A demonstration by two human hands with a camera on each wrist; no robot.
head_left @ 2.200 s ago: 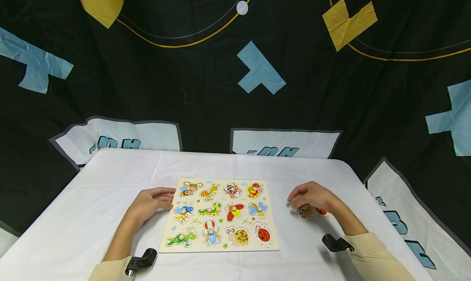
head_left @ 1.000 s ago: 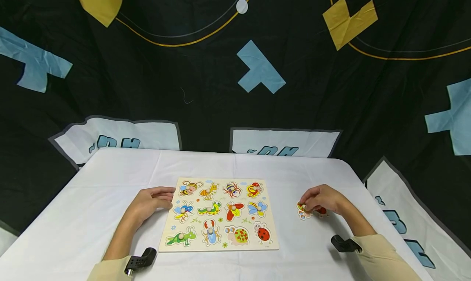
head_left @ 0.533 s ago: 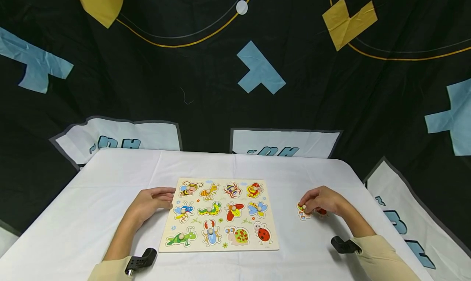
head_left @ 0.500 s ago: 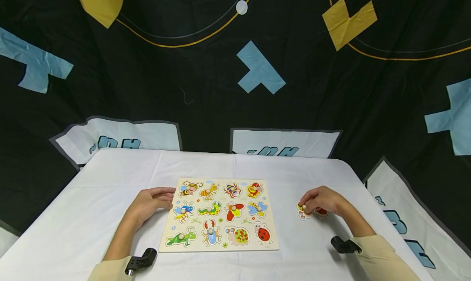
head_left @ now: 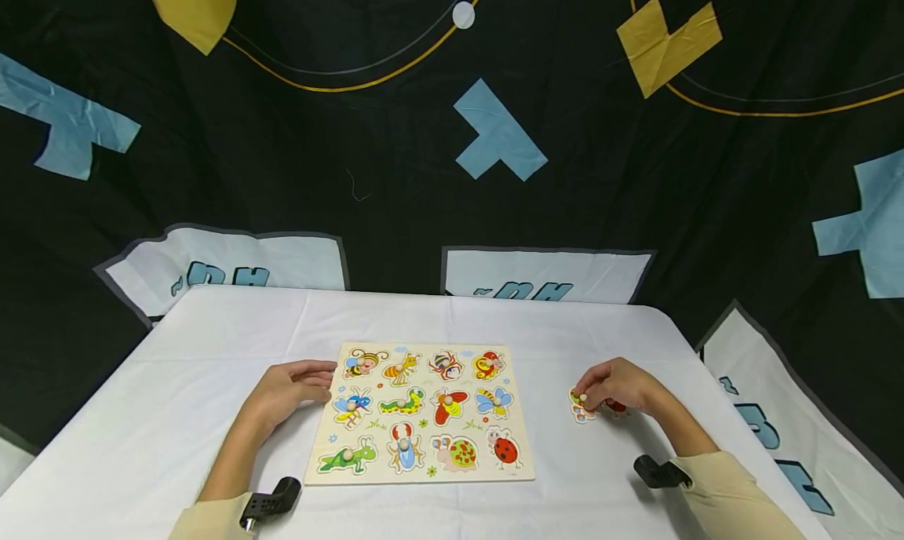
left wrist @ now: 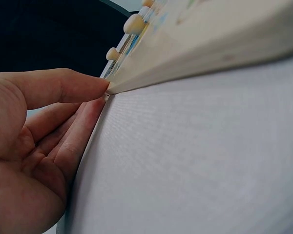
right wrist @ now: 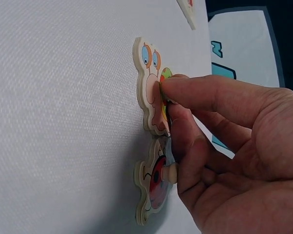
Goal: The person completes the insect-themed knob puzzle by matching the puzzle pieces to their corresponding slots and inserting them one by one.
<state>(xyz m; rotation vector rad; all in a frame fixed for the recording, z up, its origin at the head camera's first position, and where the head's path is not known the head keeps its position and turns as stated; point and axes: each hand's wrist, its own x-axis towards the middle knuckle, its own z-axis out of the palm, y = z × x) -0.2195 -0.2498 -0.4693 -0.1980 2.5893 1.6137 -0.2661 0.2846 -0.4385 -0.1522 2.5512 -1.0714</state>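
Note:
A wooden insect puzzle board (head_left: 424,472) lies flat on the white table, with knobbed insect pieces such as the green caterpillar (head_left: 402,402). In its front right part, the snail picture (head_left: 455,453) and ladybug picture (head_left: 504,450) show no knobs. My left hand (head_left: 286,395) rests by the board's left edge, thumb and fingertips touching it in the left wrist view. To the right of the board, my right hand (head_left: 621,385) pinches a snail puzzle piece (right wrist: 151,90) at its shell. Close below the fingers lies a ladybug puzzle piece (right wrist: 157,187), its knob near my curled fingers.
The white tablecloth (head_left: 452,512) covers the table, whose far edge meets a black backdrop (head_left: 395,171) with blue and yellow shapes. Black wrist devices sit at the left cuff (head_left: 271,504) and the right cuff (head_left: 661,472).
From over the table beside the pieces, my right hand has come down and rightward onto the snail puzzle piece, then held nearly still. The left hand and the board have not moved.

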